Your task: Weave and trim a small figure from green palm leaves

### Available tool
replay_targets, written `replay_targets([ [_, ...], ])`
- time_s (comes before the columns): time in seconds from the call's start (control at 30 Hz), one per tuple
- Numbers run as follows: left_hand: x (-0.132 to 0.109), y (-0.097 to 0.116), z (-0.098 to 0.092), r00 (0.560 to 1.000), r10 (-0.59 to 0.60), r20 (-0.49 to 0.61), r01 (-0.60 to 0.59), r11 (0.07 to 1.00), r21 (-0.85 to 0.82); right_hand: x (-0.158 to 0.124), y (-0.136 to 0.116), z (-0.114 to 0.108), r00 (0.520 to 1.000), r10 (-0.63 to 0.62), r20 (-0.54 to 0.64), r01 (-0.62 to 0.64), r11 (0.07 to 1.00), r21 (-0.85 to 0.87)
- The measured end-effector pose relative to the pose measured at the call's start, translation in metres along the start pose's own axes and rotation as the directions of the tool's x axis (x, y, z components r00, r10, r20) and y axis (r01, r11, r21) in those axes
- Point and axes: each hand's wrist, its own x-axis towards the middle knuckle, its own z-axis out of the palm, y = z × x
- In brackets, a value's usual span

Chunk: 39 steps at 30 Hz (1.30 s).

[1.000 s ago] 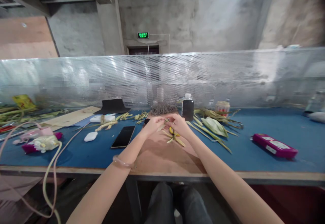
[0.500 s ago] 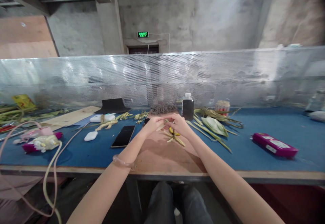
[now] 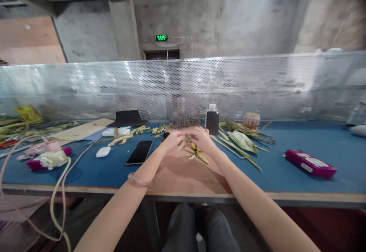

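Since the earlier frames the pale strip (image 3: 183,143) has shifted slightly in the fingers, so that more of it shows below them, while the hands have hardly moved and the things on the table (image 3: 274,177) lie as they did. The left hand (image 3: 173,142) and the right hand (image 3: 201,140) meet fingertip to fingertip over the board (image 3: 190,181), both pinched narrow on the strip between them; the exact placing of each finger is too small to tell. Just below the right hand, a yellow-green star (image 3: 196,155) of thin pieces rests on the board. A grey-brown heap (image 3: 185,121) sits beyond the hands. To their right stand a dark bottle (image 3: 212,121) and, farther over, a jar (image 3: 252,120), with a broad pale leaf (image 3: 242,142) and long green stalks (image 3: 246,158) lying nearer. To their left lie a phone (image 3: 139,153) and a small white case (image 3: 103,152). A purple pack (image 3: 311,163) lies well apart at right. A bracelet (image 3: 139,180) circles the left forearm.
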Motion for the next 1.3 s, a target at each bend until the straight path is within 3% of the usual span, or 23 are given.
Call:
replay_targets([
  [0.13, 0.0, 0.002, 0.0, 0.998, -0.028, 0.05, 0.032, 0.995, -0.091, 0.0, 0.0, 0.0, 1.0, -0.028, -0.003, 0.027, 0.999, -0.032],
  [0.27, 0.002, -0.003, 0.0, 0.998, -0.021, 0.063, 0.026, 0.997, -0.071, -0.001, 0.0, 0.001, 0.998, -0.054, -0.01, 0.054, 0.997, -0.061],
  [0.63, 0.002, 0.0, 0.0, 0.999, -0.048, -0.021, 0.041, 0.971, -0.234, 0.0, -0.004, 0.006, 0.998, 0.042, -0.055, -0.042, 0.999, -0.007],
  [0.9, 0.006, -0.003, -0.003, 0.998, -0.058, -0.005, 0.055, 0.976, -0.21, -0.003, -0.014, 0.003, 0.996, 0.042, -0.084, -0.043, 0.999, -0.008],
  [1.3, 0.006, -0.005, -0.006, 1.0, 0.006, 0.0, -0.006, 1.0, -0.031, -0.002, -0.01, 0.006, 0.999, -0.01, -0.047, 0.004, 0.994, -0.112],
])
